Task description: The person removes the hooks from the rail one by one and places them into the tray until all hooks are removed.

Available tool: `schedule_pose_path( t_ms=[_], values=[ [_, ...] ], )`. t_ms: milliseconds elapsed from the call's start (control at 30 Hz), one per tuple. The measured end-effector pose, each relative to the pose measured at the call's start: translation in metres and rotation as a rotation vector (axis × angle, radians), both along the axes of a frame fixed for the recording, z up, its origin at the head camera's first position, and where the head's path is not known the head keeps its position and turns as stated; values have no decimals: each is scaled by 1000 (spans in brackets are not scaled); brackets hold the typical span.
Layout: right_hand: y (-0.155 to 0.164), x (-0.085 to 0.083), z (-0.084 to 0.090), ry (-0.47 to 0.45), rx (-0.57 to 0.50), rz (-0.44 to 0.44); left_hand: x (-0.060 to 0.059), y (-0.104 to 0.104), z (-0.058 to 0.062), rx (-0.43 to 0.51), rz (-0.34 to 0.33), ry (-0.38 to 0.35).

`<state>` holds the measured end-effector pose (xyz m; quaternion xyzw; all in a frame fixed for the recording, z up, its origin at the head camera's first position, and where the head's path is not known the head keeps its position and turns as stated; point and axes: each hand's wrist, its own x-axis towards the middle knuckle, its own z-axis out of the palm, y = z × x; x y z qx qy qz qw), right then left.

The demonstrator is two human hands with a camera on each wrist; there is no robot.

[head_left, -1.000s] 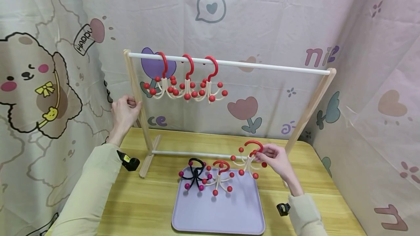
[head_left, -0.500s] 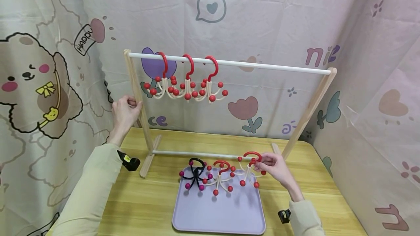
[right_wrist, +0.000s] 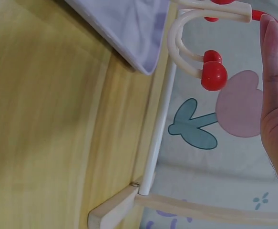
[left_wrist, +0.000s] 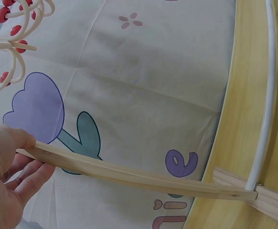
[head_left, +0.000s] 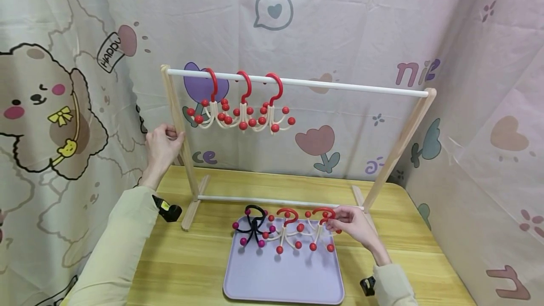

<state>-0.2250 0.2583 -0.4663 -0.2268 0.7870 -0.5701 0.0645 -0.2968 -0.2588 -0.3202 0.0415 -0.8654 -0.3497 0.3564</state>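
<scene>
My left hand (head_left: 161,150) grips the left wooden post (head_left: 175,107) of a clothes rack; thumb and fingers meet around that post in the left wrist view. With my right hand (head_left: 354,228) I pinch a cream claw hanger (head_left: 319,231) by its red hook, at the right back corner of a lilac tray (head_left: 282,277). Whether its ball-tipped arms touch the tray, I cannot tell. Beside it on the tray lies another cream hanger (head_left: 283,233) with red tips, then a black hanger (head_left: 254,225) with magenta tips.
Three cream hangers, including the rightmost one (head_left: 271,112), hang by red hooks from the rack's white top bar (head_left: 348,87). A lower white bar (head_left: 255,199) runs behind the tray. Patterned curtains enclose the wooden table (head_left: 182,259).
My right hand has lowered the hanger it holds from above the tray's back corner, slightly left and toward the tray. The left hand stays on the post.
</scene>
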Motion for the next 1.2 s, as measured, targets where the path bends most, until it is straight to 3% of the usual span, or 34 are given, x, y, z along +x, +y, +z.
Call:
schedule_pose_path(
  t_ms=[1200],
  values=[
    [0,-4,-25,17,-41,44,0,0,0,7,2,14]
  ],
)
